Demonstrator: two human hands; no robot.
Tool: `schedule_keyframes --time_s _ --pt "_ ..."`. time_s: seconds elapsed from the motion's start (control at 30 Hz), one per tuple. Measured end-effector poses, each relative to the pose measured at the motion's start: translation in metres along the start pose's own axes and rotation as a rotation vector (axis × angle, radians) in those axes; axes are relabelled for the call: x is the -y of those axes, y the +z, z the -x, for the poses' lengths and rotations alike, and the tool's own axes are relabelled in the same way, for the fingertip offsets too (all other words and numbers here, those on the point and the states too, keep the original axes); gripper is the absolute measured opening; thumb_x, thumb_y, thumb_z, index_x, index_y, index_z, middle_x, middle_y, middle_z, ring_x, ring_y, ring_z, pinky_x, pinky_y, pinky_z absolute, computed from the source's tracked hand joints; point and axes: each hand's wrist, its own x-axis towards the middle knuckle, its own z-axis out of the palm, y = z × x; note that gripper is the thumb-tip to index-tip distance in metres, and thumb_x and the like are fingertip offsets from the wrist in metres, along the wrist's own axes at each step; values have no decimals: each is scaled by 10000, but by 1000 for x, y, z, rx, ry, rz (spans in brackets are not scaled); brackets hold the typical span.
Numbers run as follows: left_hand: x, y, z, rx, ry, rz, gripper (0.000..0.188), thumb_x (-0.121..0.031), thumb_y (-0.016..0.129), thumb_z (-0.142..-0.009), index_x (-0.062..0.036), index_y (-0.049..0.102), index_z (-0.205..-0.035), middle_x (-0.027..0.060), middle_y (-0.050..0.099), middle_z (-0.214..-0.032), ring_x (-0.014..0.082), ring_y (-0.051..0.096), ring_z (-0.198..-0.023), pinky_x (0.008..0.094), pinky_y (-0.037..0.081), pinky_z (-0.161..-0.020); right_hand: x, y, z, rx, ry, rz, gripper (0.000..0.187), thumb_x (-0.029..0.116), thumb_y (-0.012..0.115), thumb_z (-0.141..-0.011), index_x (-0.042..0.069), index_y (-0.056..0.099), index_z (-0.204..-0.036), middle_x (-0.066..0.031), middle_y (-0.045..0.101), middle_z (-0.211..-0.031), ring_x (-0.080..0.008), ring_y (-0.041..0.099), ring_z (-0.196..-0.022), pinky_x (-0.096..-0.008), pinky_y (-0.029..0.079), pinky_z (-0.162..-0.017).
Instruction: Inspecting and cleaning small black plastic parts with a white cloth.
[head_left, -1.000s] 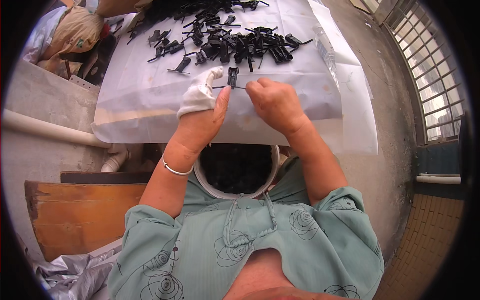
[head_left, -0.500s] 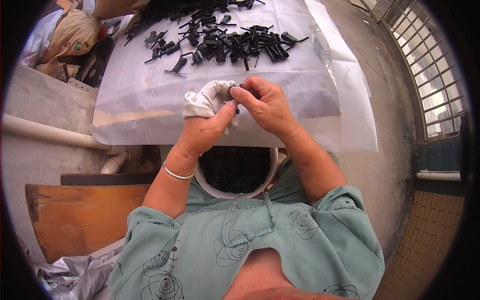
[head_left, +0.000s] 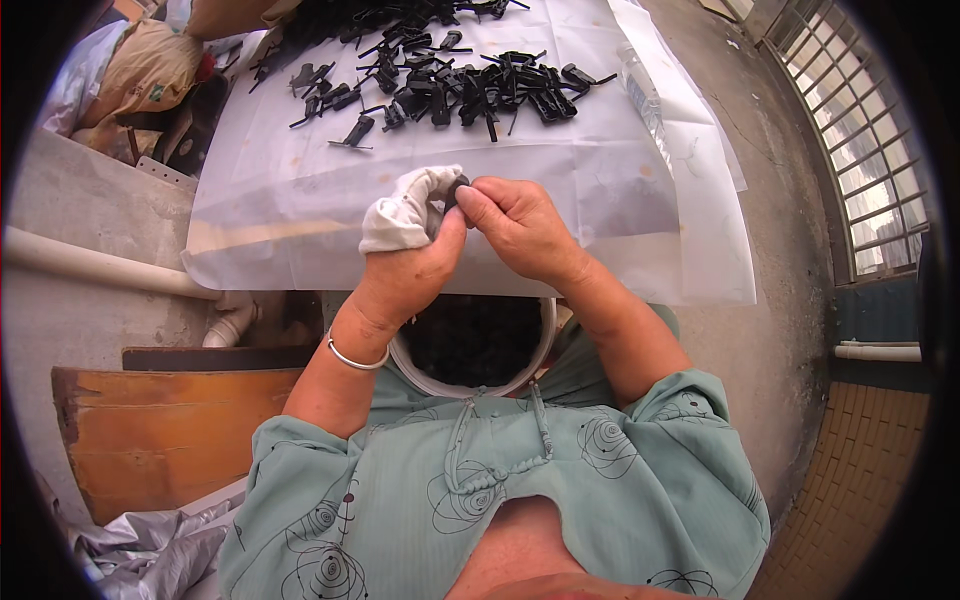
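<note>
My left hand (head_left: 412, 240) wears a white cloth glove (head_left: 405, 212) over its fingers, leaving the thumb bare. It is closed around a small black part (head_left: 455, 191), whose exact kind is hidden by the fingers. From the other side, my right hand (head_left: 520, 222) pinches the same part between thumb and fingers. Both hands meet above the near edge of the sheet-covered table (head_left: 590, 195). Farther off on that table lies a pile of black plastic parts (head_left: 440, 90) with thin protruding rods.
A white bucket (head_left: 546, 345) of dark pieces stands below the hands, against the table's near edge. Left are a wooden board (head_left: 170, 425), a pale pipe (head_left: 105, 265) and stuffed sacks (head_left: 150, 70). A clear plastic bottle (head_left: 642, 95) lies at the table's right; beyond is a barred window (head_left: 860, 130).
Both hands have shifted slightly, the left one toward the left and nearer to me. The black part between them has turned and shows more clearly. The pile looks unchanged.
</note>
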Motion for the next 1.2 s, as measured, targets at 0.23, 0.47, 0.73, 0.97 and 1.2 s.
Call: schedule_keyframes --time_s 0.23,0.47,0.73,0.97,1.2 --pt "2 -12 -8 25 -232 484 318 -87 508 -880 -40 423 -1183 23 545 -852 51 455 -634 188 403 -540 7 -18 1 73 -155 365 106 109 606 -819 8 619 -846 -90 557 -662 -119 477 -551 -246 407 -516" --pt "-7 -16 -6 230 -311 399 306 -54 412 -859 -34 432 -1164 13 507 -828 36 418 -622 187 366 -515 10 -12 -1 -43 -266 62 95 28 663 -763 19 607 -840 7 542 -658 -55 422 -546 -192 366 -499" --pt "-5 -9 -4 187 -260 343 276 -41 424 -820 -9 455 -1093 40 508 -893 76 452 -690 213 401 -606 10 -7 1 -3 -212 101 148 117 579 -853 1 533 -773 -29 462 -590 -99 389 -535 -257 358 -488" --pt "-1 2 -1 17 129 -199 261 -56 436 -780 33 465 -1024 151 544 -815 238 534 -723 318 449 -694 7 8 0 -39 -232 190 220 133 540 -870 -14 507 -710 -134 455 -588 -162 380 -509 -298 370 -495" --pt "-23 -27 2 324 -65 -161 267 -62 463 -804 29 503 -1052 162 574 -827 257 567 -770 322 459 -720 12 -15 -19 -24 -130 249 177 144 552 -854 -1 560 -754 -107 531 -613 -210 419 -522 -308 390 -510"
